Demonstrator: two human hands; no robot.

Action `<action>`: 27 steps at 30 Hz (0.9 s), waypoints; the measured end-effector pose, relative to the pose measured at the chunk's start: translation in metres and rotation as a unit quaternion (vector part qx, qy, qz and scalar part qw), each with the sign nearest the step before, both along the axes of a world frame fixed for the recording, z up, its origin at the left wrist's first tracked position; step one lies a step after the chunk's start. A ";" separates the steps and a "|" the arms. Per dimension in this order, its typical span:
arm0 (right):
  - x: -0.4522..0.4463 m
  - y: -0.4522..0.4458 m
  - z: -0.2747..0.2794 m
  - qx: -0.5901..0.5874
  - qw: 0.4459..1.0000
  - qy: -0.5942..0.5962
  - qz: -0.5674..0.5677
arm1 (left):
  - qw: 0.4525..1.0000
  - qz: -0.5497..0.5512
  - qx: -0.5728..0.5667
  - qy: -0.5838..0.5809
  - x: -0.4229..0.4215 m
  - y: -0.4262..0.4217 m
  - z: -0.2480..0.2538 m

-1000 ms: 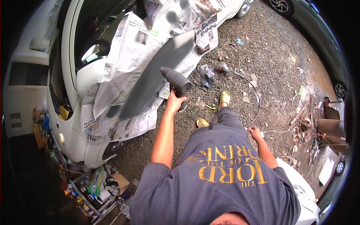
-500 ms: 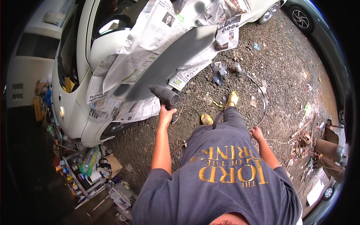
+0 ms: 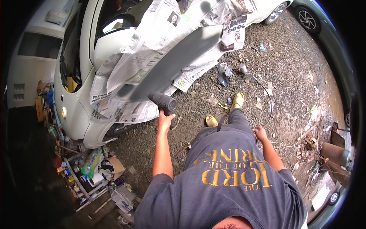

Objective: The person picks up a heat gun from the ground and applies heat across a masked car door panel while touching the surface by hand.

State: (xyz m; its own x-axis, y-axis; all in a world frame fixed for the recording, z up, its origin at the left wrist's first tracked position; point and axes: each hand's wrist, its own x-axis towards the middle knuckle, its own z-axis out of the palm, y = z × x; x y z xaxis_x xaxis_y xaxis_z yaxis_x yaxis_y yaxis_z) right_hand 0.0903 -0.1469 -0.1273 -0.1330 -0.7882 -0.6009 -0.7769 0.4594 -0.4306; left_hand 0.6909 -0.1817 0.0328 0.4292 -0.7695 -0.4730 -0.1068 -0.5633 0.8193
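Observation:
My left hand is wrapped round the handle of a black heat gun. Its barrel points left toward the grey car panel, with a gap between them. Newspaper sheets border that panel on the white car. A cord hangs below the handle. Low at my right side, my right hand is closed, beside a thin hose and a pale cord. Whether anything is inside its fingers is hidden.
On the gravel ahead lie a spray gun and dark crumpled sheets. A cluttered shelf stands at lower left. Debris and a brown cylinder sit at right. Another car is parked at upper right.
The heat gun in my left hand has shifted slightly left and downward. My right hand stays almost in the same place. The whole view has shifted slightly.

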 end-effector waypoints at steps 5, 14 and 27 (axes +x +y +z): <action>-0.004 0.016 0.017 0.014 0.999 -0.003 -0.034 | 0.997 -0.071 -0.026 -0.002 -0.026 -0.048 0.008; -0.018 0.048 0.028 0.050 0.993 0.041 -0.099 | 0.975 -0.208 -0.079 -0.002 -0.104 -0.153 0.022; -0.039 0.076 0.015 0.057 0.985 0.034 -0.161 | 0.934 -0.336 -0.099 -0.071 -0.173 -0.224 0.027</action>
State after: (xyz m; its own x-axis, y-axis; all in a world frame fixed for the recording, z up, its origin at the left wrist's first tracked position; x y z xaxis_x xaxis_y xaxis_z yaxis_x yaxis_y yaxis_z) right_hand 0.0510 -0.0707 -0.1126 -0.4080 -0.6266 -0.6640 -0.6088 0.7287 -0.3136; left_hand 0.5175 -0.4059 0.0594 -0.1349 -0.9537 -0.2687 -0.4973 -0.1694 0.8509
